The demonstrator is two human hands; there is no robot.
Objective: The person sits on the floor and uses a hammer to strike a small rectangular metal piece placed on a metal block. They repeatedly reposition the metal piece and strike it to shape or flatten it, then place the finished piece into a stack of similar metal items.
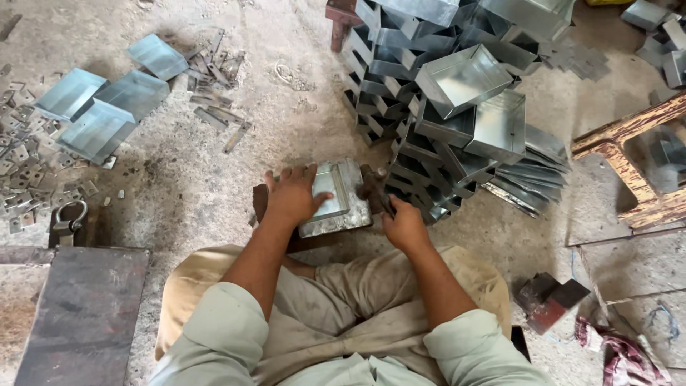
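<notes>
I sit on a dusty concrete floor. My left hand point(291, 196) presses flat on a shallow galvanised sheet-metal box point(341, 193) that rests on a dark block in front of my knees. My right hand point(404, 225) is closed around a dark tool handle point(374, 187) at the box's right edge; the tool's head is hard to make out. A tall stack of similar metal boxes point(457, 107) stands just beyond and to the right of my right hand.
Flat metal sheets point(96, 107) and several small metal pieces lie at the left. A dark steel plate point(86, 307) and a padlock point(68, 221) are near left. A wooden stool point(636, 164) stands right, with small blocks point(550, 300) and a rag below it.
</notes>
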